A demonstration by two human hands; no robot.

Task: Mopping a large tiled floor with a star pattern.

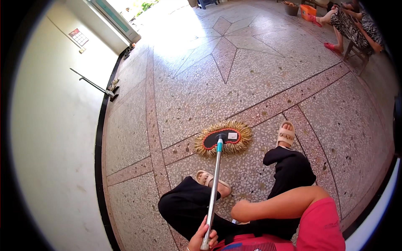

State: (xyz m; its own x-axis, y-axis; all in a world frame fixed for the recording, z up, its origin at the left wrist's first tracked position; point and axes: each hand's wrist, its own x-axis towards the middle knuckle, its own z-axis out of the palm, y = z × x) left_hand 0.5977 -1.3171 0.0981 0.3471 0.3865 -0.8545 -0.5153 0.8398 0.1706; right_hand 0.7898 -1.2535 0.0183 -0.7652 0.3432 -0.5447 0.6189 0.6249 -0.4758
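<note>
My left hand (202, 237) grips the metal pole (214, 185) of a mop near its lower end in the picture. The pole runs up to a teal collar and a mop head (215, 138) with a tan fringe, lying flat on the speckled terrazzo floor (188, 103). The middle of the head is black with a red scalloped border and a white label. My right hand (241, 210) is bent inward before my waist, apart from the pole. Its fingers are turned away from view. Just under it shows a small pale object (235, 221), and whether the hand holds it is unclear.
A long-handled dustpan (110, 93) leans by the left wall (59, 125), with shoes (128, 51) farther along. Bright light comes through the doorway at the top. A seated person (351, 29) is at upper right, near an orange bin (307, 12) and a dark pot (291, 9).
</note>
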